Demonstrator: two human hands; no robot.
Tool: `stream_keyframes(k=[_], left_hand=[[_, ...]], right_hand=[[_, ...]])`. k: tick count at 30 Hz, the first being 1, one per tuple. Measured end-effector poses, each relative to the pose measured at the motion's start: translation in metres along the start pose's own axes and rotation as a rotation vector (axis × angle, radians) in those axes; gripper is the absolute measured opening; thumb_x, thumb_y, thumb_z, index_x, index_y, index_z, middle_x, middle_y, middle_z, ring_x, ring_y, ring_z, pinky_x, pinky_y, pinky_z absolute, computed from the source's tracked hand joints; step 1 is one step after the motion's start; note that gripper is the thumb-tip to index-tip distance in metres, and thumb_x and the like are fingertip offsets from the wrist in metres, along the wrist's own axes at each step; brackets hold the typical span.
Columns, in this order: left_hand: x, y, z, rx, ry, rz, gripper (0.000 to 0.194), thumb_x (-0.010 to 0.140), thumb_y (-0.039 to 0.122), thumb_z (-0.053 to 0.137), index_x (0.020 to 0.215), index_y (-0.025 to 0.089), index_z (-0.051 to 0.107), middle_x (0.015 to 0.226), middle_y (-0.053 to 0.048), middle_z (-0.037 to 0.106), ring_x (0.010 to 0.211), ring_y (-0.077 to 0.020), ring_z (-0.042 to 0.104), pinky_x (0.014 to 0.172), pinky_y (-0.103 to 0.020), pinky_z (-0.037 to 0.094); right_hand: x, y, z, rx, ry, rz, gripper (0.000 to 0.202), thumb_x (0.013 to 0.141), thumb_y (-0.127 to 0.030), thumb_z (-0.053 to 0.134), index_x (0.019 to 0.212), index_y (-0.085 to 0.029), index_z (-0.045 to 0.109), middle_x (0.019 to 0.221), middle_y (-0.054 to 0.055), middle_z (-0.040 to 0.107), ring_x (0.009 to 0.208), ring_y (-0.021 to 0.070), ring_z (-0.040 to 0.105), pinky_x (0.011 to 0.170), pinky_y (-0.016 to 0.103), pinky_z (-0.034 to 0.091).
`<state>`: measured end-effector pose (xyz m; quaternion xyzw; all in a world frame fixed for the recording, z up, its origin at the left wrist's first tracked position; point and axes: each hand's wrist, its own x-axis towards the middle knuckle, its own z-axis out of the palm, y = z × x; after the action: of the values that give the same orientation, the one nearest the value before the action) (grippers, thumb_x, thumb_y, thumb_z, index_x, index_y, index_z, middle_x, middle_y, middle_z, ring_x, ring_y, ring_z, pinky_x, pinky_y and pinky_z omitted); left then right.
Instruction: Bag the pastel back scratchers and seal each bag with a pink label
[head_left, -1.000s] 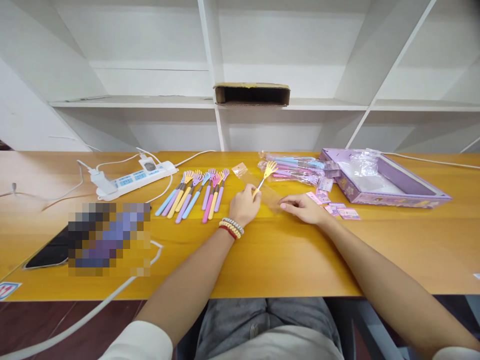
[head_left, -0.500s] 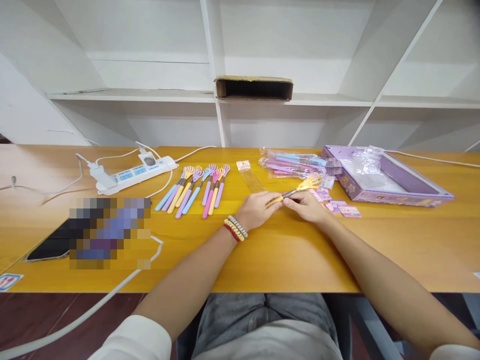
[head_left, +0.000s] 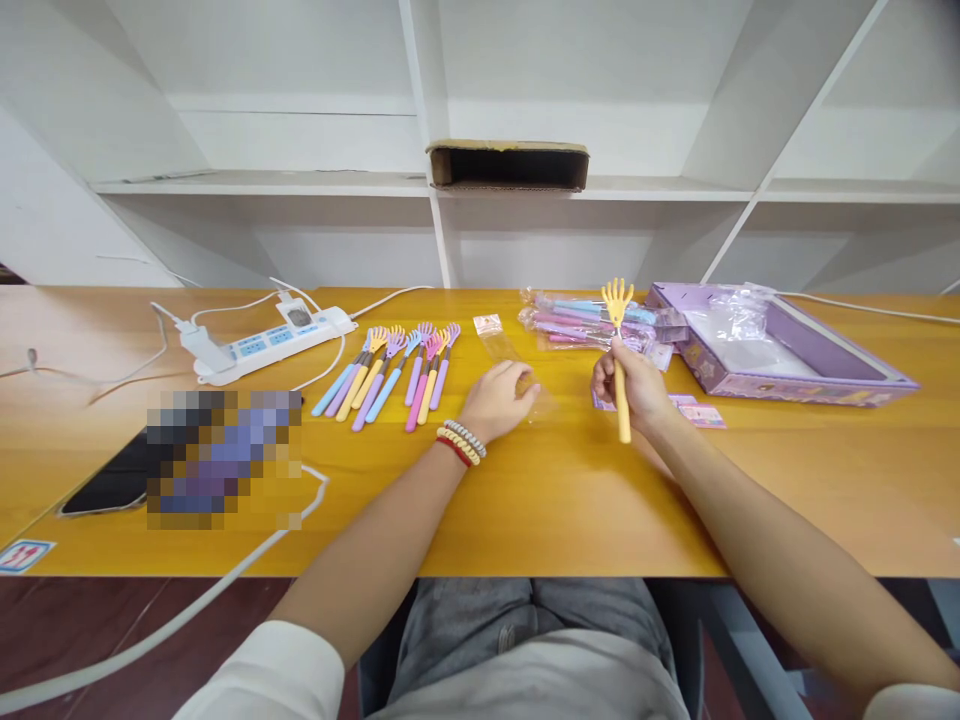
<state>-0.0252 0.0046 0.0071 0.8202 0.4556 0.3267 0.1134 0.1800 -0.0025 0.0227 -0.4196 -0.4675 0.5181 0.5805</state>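
- While the right hand [head_left: 634,385] grasps the yellow back scratcher [head_left: 623,410], the claw points up to the far side and the handle end points near.
- This scratcher is above the table [head_left: 570,520], a little right of the middle; it looks light, and the handle probably is stiff and smooth.
- Fingers hold the handle's upper part, close to the shaft, which seems a secure place to take it.
- The claw's thin prongs may bend or catch on film, so it is better not to press them.
- The left hand [head_left: 499,400] is curled at the near part of the clear bag [head_left: 495,343]; whether it pinches the film, I cannot tell.
- The bag looks very soft and slippery, easy to crease, so its edge needs gentle fingertips.
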Motion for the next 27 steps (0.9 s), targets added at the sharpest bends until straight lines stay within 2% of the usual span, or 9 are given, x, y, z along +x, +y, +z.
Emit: stream_keyframes(k=[4, 8, 13, 19, 24, 27], left_hand=[[-0.002, -0.005, 0.003, 0.169, -0.236, 0.014, 0.052, 0.072, 0.056, 0.053, 0.107, 0.018, 0.056, 0.111, -0.008, 0.056, 0.106, -0.0251, 0.049, 0.093, -0.041, 0.035], [-0.003, -0.002, 0.002, 0.217, -0.326, 0.003, 0.054, 0.072, 0.060, 0.050, 0.109, 0.022, 0.056, 0.119, -0.007, 0.052, 0.113, -0.0254, 0.045, 0.097, -0.042, 0.029], [-0.002, -0.002, 0.002, 0.219, -0.306, 0.018, 0.046, 0.077, 0.055, 0.046, 0.105, 0.022, 0.060, 0.116, -0.007, 0.055, 0.111, -0.0241, 0.047, 0.096, -0.041, 0.028], [-0.002, 0.002, 0.003, 0.172, -0.258, 0.006, 0.033, 0.081, 0.046, 0.044, 0.093, 0.025, 0.067, 0.104, -0.003, 0.063, 0.102, -0.0199, 0.053, 0.095, -0.038, 0.030], [-0.001, 0.002, 0.003, 0.164, -0.220, -0.052, 0.031, 0.083, 0.040, 0.043, 0.090, 0.026, 0.070, 0.108, -0.003, 0.061, 0.104, -0.0187, 0.051, 0.096, -0.035, 0.031], [0.000, 0.001, 0.003, 0.133, -0.151, -0.044, 0.032, 0.085, 0.039, 0.041, 0.091, 0.026, 0.070, 0.106, -0.003, 0.059, 0.102, -0.0179, 0.051, 0.093, -0.033, 0.035]], right_hand=[[0.002, 0.002, -0.007, -0.045, -0.015, 0.068, 0.034, 0.076, -0.051, 0.055, 0.066, -0.020, 0.045, 0.041, -0.006, 0.043, 0.030, 0.0081, 0.038, 0.031, 0.021, 0.027], [0.000, 0.009, -0.008, -0.254, -0.158, 0.173, 0.033, 0.074, -0.051, 0.057, 0.074, -0.018, 0.054, 0.039, -0.006, 0.042, 0.027, 0.0056, 0.031, 0.028, 0.019, 0.020], [-0.003, 0.012, -0.005, -0.373, -0.312, 0.274, 0.032, 0.068, -0.046, 0.065, 0.070, -0.017, 0.053, 0.048, -0.004, 0.051, 0.031, 0.0050, 0.038, 0.028, 0.018, 0.020], [-0.002, 0.016, -0.006, -0.494, -0.328, 0.311, 0.030, 0.069, -0.044, 0.065, 0.073, -0.016, 0.055, 0.057, -0.001, 0.058, 0.033, 0.0039, 0.041, 0.029, 0.017, 0.025], [-0.003, 0.015, -0.006, -0.517, -0.384, 0.332, 0.034, 0.074, -0.050, 0.057, 0.077, -0.015, 0.053, 0.068, 0.004, 0.065, 0.035, 0.0053, 0.047, 0.027, 0.017, 0.022], [-0.005, 0.013, -0.004, -0.502, -0.401, 0.312, 0.036, 0.075, -0.051, 0.055, 0.077, -0.016, 0.051, 0.071, 0.006, 0.067, 0.036, 0.0060, 0.049, 0.027, 0.016, 0.021]])
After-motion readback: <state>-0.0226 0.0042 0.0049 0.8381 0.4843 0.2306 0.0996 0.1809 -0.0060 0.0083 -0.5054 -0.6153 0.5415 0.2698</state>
